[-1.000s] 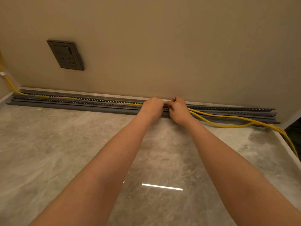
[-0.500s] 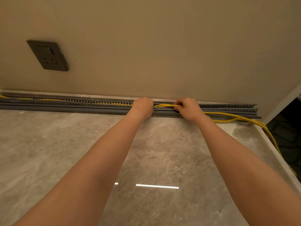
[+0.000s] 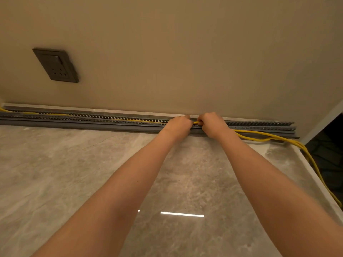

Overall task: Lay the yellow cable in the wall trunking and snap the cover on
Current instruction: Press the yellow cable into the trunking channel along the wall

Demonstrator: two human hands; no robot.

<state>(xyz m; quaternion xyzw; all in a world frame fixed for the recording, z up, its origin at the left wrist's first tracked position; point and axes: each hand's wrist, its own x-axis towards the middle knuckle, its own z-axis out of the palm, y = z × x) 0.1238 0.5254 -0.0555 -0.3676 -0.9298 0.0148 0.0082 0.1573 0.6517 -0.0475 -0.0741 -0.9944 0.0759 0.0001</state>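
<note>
A long grey slotted trunking runs along the foot of the beige wall. The yellow cable lies inside it on the left stretch and trails loose on the right, over the floor edge. My left hand and my right hand sit side by side on the trunking, both curled round the cable, a short yellow piece showing between them. A flat grey strip, possibly the cover, lies along the trunking's front.
A dark wall socket sits on the wall at upper left. The polished stone floor stretches in front. On the right the floor ends at a raised edge with a dark drop beyond.
My hands have come close together again after being spread apart along the cable half a second ago. More cable lies in the trunking left of my hands. The view has shifted.
</note>
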